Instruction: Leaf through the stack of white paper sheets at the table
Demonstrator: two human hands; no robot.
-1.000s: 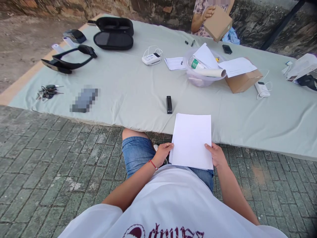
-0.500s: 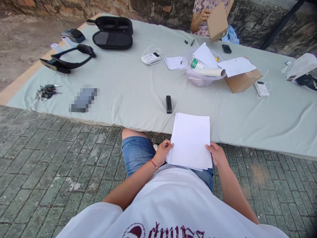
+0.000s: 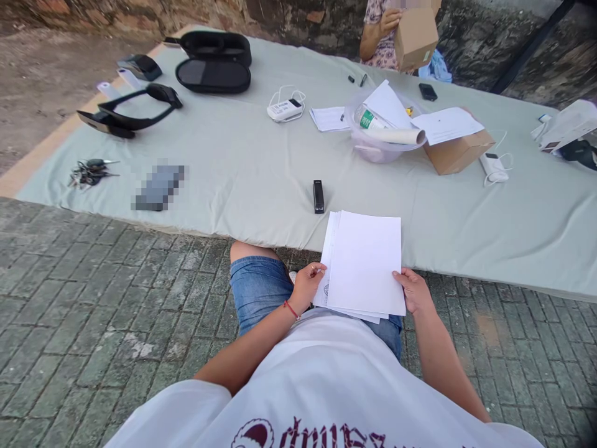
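Observation:
A small stack of white paper sheets [image 3: 366, 264] lies between my hands, over my lap and the table's front edge. My left hand [image 3: 308, 285] pinches the stack's left edge, thumb on top. On the opposite side my right hand [image 3: 413, 289] grips the right edge, its thumb on the top sheet. The sheets are fanned unevenly, and some print shows on a lower sheet at the left. Just beyond the paper, a black stapler [image 3: 318, 196] rests on the cloth.
On the cloth-covered table [image 3: 261, 174] are keys [image 3: 93, 173], a blurred phone [image 3: 158, 188], a black case [image 3: 213, 74], a black headset [image 3: 133, 112], a plastic basin [image 3: 373, 149] with papers and a bottle, and a cardboard box [image 3: 459, 154]. Across it, a person holds another box [image 3: 416, 38].
The top sheets have slid right with my right hand, baring a printed strip of a lower sheet at the left. The person opposite has shifted and turned the cardboard box.

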